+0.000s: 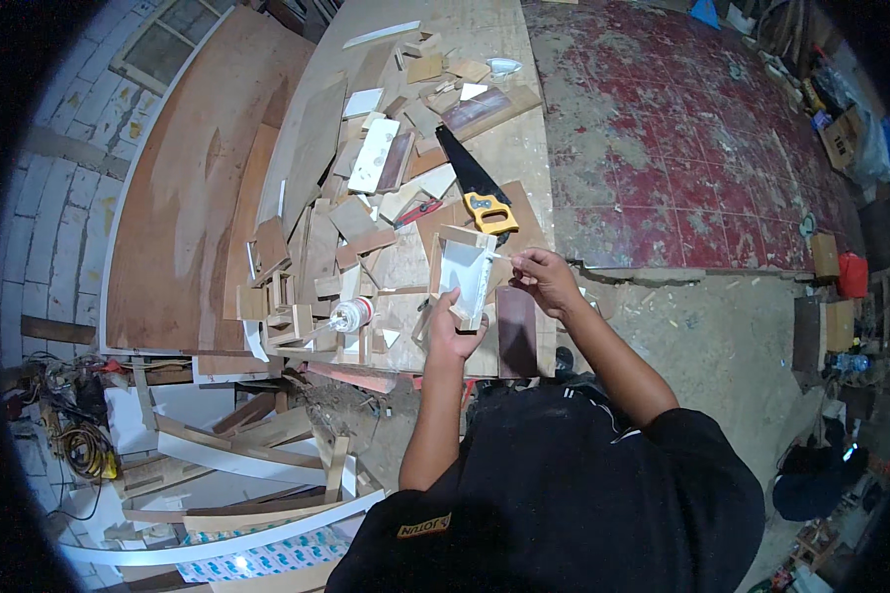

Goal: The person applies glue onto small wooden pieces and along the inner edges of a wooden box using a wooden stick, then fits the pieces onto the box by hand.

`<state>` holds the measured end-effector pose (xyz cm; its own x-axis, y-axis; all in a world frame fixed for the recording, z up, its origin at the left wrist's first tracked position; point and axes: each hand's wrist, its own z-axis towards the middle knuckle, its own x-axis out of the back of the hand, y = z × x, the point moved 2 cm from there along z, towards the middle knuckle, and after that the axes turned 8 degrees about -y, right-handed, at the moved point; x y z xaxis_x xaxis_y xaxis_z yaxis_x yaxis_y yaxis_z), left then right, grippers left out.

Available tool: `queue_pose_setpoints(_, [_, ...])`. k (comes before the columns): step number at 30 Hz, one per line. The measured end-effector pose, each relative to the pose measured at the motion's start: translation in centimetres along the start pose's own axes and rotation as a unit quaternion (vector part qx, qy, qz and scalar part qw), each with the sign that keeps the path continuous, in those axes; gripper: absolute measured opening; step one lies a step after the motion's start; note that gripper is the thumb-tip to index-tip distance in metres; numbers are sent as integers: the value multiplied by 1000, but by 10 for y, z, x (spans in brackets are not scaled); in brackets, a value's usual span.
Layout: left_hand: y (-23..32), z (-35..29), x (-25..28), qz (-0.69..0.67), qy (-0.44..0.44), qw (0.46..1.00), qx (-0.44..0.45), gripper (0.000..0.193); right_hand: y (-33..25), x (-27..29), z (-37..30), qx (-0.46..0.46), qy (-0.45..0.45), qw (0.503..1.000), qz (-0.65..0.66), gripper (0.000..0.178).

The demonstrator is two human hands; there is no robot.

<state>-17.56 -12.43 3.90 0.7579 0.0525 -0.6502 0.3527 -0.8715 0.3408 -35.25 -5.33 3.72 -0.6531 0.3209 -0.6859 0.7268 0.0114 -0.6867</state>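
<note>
1. Small open-topped wooden box [462, 272] is over the near part of the table [480, 40]; its walls appear joined around a white base, so it looks largely assembled
2. Left hand [452, 328] grasps its near end; right hand [542, 277], fingers pinched, seems to hold a thin pale stick [501, 256] at the right wall
3. That wall's whitish rim is perhaps being worked; what else is left, I cannot tell
4. White bottle [352, 314] sits left; handsaw [473, 178] lies farther off, untouched, beside strewn offcuts [373, 156]
</note>
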Motion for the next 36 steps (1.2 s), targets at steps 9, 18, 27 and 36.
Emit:
queue_pose_setpoints(9, [2,-12,-8,-17,-21,1000,-14,27,12,-10,-4,-5,-40,999,-2,10])
queue_pose_setpoints(18, [-2,-17,-15,-10,-1,999,-35,28,5,-5,-13,6,-39,999,-12,10])
queue_pose_setpoints(27, [-4,-13,-11,0,7,999,-44,30,19,-1,-23,-33,-51,988,-144,11])
queue_pose_setpoints(36, [-6,-21,-28,-9,-5,999,-48,25,0,-8,-6,18,-13,1000,-17,9])
